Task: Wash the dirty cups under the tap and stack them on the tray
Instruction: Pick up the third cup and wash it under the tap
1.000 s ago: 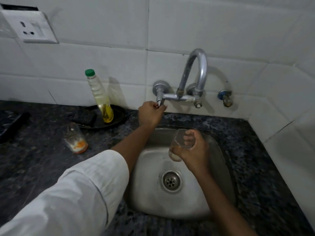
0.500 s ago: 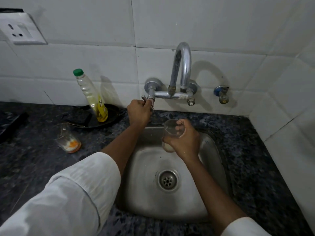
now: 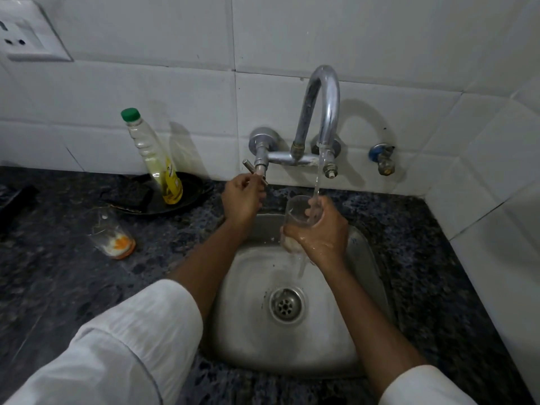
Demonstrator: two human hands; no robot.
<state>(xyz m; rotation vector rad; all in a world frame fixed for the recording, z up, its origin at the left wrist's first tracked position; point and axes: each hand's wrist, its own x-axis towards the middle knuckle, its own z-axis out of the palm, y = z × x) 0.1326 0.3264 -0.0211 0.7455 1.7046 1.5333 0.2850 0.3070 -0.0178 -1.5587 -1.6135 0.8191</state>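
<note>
My right hand (image 3: 323,229) grips a clear glass cup (image 3: 296,211) over the steel sink (image 3: 251,325), tilted under the chrome tap (image 3: 323,106). Water runs from the spout into the cup and over my wet fingers. My left hand (image 3: 241,200) pinches the tap's left handle (image 3: 253,171). A second dirty glass (image 3: 112,233) with orange and white residue stands on the dark counter left of the sink.
A bottle of yellow liquid (image 3: 155,159) with a green cap stands in a black pan (image 3: 181,197) beside a dark sponge (image 3: 128,194). A wall socket (image 3: 26,39) sits at the upper left. A small blue valve (image 3: 382,157) is right of the tap.
Water has started flowing from the spout into the cup. My left hand has turned the handle; my right hand still holds the cup under the spout.
</note>
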